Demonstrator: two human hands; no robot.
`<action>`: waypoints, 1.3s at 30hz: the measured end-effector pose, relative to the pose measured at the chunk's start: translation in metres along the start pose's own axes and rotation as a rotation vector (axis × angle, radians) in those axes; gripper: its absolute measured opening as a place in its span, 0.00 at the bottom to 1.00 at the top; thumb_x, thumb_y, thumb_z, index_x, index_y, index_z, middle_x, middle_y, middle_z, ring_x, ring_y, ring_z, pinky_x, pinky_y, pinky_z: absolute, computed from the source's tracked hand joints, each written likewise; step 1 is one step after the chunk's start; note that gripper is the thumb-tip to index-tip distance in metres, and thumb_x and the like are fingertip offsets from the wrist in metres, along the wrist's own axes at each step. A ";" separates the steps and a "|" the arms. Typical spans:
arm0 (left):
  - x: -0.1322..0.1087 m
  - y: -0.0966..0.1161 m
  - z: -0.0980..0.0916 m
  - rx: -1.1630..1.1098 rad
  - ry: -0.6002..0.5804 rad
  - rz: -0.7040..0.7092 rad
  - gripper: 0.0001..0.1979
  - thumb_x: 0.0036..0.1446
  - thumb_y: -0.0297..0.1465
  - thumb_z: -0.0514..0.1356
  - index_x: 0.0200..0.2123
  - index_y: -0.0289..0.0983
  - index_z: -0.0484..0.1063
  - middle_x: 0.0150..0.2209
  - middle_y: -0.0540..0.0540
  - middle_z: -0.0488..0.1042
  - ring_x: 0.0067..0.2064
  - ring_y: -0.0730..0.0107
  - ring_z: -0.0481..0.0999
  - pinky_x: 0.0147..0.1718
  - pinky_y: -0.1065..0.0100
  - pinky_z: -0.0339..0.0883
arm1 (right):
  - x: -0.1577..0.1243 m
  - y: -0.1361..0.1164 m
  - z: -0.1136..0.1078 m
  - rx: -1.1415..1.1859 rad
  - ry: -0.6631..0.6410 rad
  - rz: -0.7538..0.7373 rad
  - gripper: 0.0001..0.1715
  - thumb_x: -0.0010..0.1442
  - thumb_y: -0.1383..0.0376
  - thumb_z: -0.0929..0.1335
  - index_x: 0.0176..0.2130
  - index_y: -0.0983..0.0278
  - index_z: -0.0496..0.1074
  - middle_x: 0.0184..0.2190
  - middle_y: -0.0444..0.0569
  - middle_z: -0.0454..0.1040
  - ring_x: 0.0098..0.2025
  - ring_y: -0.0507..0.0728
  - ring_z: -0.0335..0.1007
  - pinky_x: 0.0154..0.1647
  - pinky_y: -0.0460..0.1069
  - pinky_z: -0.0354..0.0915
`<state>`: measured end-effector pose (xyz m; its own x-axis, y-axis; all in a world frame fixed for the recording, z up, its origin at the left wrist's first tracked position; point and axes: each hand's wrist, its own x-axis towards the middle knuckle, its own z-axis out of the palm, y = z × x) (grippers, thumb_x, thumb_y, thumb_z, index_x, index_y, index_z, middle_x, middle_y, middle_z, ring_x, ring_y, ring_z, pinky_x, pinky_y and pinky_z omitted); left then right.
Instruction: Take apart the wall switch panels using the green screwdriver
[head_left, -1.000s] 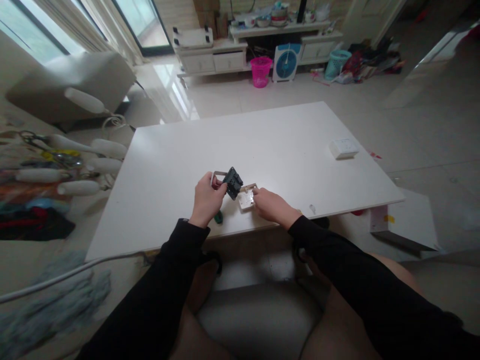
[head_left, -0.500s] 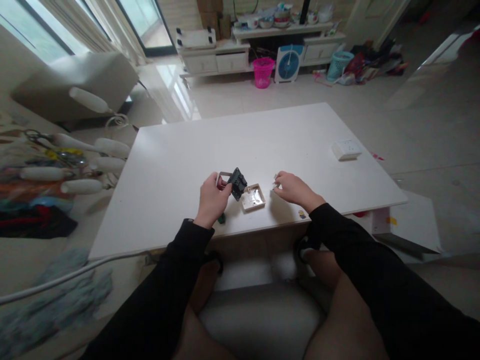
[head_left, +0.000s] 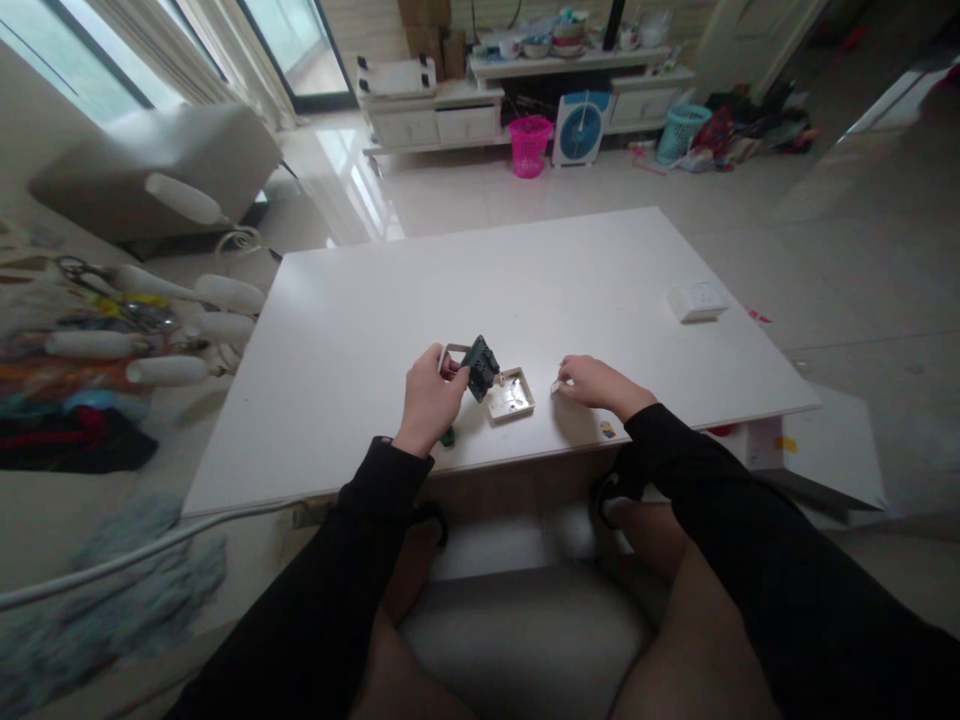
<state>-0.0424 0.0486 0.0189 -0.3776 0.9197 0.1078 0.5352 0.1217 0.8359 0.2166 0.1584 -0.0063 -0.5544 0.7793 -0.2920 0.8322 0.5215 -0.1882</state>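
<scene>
My left hand (head_left: 429, 400) is closed on a dark switch module (head_left: 480, 366), held tilted just above the white table (head_left: 375, 330). A thin metal frame (head_left: 452, 353) lies behind that hand. A small white back plate (head_left: 511, 394) lies open side up just right of the module. My right hand (head_left: 596, 384) rests low on the table to the right of the plate, fingers pinched on a tiny pale piece (head_left: 556, 385) that I cannot make out. A small green item (head_left: 448, 437) lies by my left wrist.
A white wall socket (head_left: 697, 301) lies near the table's right edge. A small sticker (head_left: 606, 431) sits on the front edge. Rods and clutter (head_left: 150, 330) lie left of the table. A pink bin (head_left: 529, 144), a fan and cabinets stand at the far wall.
My right hand left the white plate, moved right with a small piece pinched in its fingers, and came down onto the table. The left hand kept hold of the dark module.
</scene>
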 end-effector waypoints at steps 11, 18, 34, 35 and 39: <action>-0.002 0.008 -0.002 0.034 -0.004 -0.002 0.14 0.55 0.26 0.63 0.26 0.41 0.58 0.25 0.52 0.69 0.28 0.71 0.71 0.30 0.67 0.63 | 0.002 0.008 -0.013 0.091 0.101 0.016 0.18 0.62 0.74 0.67 0.47 0.68 0.83 0.44 0.58 0.84 0.47 0.60 0.79 0.50 0.50 0.69; -0.003 0.008 -0.002 0.027 -0.012 0.001 0.15 0.56 0.26 0.62 0.25 0.41 0.57 0.26 0.52 0.69 0.28 0.71 0.70 0.30 0.67 0.62 | -0.003 0.030 -0.017 -0.018 0.072 0.275 0.23 0.64 0.74 0.63 0.55 0.73 0.77 0.52 0.67 0.80 0.52 0.64 0.77 0.52 0.53 0.68; -0.004 0.008 0.002 -0.003 -0.039 0.007 0.17 0.55 0.26 0.63 0.25 0.40 0.56 0.26 0.52 0.70 0.28 0.72 0.71 0.29 0.68 0.63 | -0.007 -0.001 -0.012 0.094 -0.046 0.137 0.22 0.66 0.63 0.68 0.55 0.73 0.76 0.55 0.70 0.78 0.54 0.69 0.78 0.54 0.58 0.70; -0.005 0.008 0.003 -0.037 -0.057 0.001 0.17 0.55 0.26 0.64 0.25 0.40 0.56 0.26 0.52 0.70 0.28 0.72 0.72 0.29 0.68 0.65 | -0.007 -0.006 -0.012 0.212 0.012 0.078 0.23 0.66 0.63 0.69 0.57 0.71 0.75 0.57 0.68 0.77 0.54 0.67 0.78 0.56 0.58 0.70; -0.006 0.008 0.009 -0.283 -0.184 -0.085 0.14 0.54 0.29 0.65 0.27 0.39 0.60 0.30 0.50 0.72 0.28 0.72 0.75 0.28 0.68 0.72 | -0.002 -0.028 -0.008 0.791 0.058 -0.136 0.25 0.63 0.61 0.73 0.58 0.64 0.72 0.56 0.59 0.78 0.52 0.61 0.77 0.53 0.56 0.73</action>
<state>-0.0287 0.0471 0.0200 -0.2558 0.9656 -0.0459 0.2671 0.1163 0.9566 0.1944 0.1457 0.0072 -0.6320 0.7552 -0.1736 0.5029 0.2293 -0.8334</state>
